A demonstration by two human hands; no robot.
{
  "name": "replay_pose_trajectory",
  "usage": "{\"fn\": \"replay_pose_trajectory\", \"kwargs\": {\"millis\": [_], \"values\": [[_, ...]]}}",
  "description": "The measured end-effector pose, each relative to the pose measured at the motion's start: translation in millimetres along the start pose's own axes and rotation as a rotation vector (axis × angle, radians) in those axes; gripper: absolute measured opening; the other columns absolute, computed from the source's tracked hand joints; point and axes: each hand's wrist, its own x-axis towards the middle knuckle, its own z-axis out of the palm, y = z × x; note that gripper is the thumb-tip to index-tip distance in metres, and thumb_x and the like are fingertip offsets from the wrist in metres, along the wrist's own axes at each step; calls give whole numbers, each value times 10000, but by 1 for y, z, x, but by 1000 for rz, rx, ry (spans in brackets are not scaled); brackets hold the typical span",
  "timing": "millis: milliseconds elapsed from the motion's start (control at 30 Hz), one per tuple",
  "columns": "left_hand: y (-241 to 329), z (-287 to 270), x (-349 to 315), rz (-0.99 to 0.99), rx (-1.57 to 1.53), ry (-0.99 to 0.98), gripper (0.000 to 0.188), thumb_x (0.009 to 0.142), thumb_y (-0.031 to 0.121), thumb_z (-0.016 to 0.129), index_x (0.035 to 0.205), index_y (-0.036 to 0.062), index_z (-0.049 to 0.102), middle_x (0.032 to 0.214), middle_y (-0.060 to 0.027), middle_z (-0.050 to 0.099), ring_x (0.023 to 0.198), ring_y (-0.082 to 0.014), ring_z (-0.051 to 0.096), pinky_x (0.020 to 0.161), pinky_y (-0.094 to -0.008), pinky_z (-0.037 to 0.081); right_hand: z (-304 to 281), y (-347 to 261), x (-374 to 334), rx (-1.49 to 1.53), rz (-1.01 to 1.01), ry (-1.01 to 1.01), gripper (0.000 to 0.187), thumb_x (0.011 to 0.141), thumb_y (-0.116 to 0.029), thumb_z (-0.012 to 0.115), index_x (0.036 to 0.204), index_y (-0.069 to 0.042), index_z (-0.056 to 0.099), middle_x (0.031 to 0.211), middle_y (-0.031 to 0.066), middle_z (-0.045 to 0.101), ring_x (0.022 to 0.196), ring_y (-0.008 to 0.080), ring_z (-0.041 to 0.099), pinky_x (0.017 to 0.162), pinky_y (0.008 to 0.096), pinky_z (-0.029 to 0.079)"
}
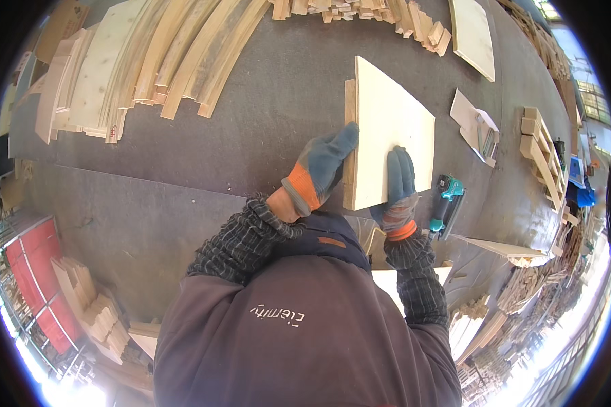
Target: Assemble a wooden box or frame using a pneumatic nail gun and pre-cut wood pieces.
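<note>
Dark workshop surface (183, 176) carries my pale plywood panel (394, 129), thin, light, stiff; left hand (322, 166) grips its edge, right hand (400, 186) lies flat, open.

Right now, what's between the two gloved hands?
In the head view, only the pale plywood panel lies between the left hand and right hand.

Teal nail gun (447, 202) on dark workbench (183, 197); long planks (176, 54) stacked far left; wooden frame (542, 157), perhaps pallet, right.
</note>
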Motion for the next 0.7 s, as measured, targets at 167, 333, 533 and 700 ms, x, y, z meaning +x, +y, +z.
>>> {"fn": "replay_pose_trajectory", "kwargs": {"millis": [167, 333, 533, 700], "values": [[-2, -5, 1, 8, 36, -19, 700, 1008, 492, 680, 1350, -107, 561, 1248, -201, 674, 1140, -229, 686, 943, -330, 588, 3, 1, -3, 0, 2, 15, 766, 812, -209, 771, 1487, 24, 495, 1494, 262, 519, 1400, 461, 509, 1182, 530, 439], [-1, -4, 1, 9, -10, -17, 686, 1009, 483, 681, 1341, -106, 565, 1255, -201, 668, 1158, -227, 679, 953, -337, 589, 2, 0, 1, 10, -6, -12, 762, 822, -227, 777, 1489, 16, 498, 1501, 257, 515, 1410, 452, 501, 1189, 526, 431], [-3, -6, 4, 15, -66, -36, 662, 1020, 471, 669, 1319, -111, 570, 1224, -202, 676, 1132, -232, 693, 931, -337, 601, 2, -1, -1, 0, -9, -15, 778, 822, -238, 789, 1499, 6, 493, 1506, 250, 513, 1413, 449, 499, 1190, 520, 429], [0, -5, -1, -9, -11, -33, 669, 1020, 476, 669, 1311, -120, 572, 1236, -210, 669, 1122, -228, 693, 923, -324, 596, 5, 0, -4, -10, 2, -9, 773, 827, -253, 787, 1495, 7, 497, 1500, 250, 519, 1406, 447, 506, 1189, 522, 430]]}}
